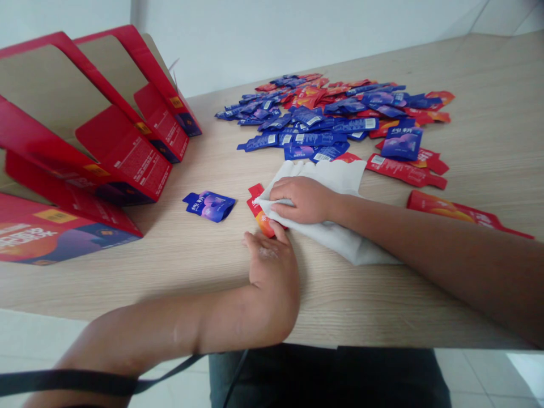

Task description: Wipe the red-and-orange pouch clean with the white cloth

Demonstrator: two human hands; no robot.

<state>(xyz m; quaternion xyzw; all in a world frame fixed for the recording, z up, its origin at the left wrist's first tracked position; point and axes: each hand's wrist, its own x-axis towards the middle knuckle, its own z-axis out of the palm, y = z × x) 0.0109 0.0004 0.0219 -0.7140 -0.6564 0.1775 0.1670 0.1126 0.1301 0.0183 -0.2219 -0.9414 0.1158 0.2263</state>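
Observation:
Under my right hand (302, 199) a white cloth (335, 235) is bunched, its fingers closed round a fold of it. The folded tip of the cloth lies over a small red spouted pouch (258, 212) flat on the table. My left hand (273, 255) is bent in from below, a finger pressing the lower edge of that pouch and the thumb apart from it; its other fingers are partly hidden. To the left, apart from both hands, lies a single blue spouted pouch (210, 205).
A heap of blue and red pouches (314, 122) spreads across the back of the wooden table (348, 306). Several open red cardboard boxes (131, 153) stand at the left. One red pouch (459, 212) lies at the right, partly behind my right forearm.

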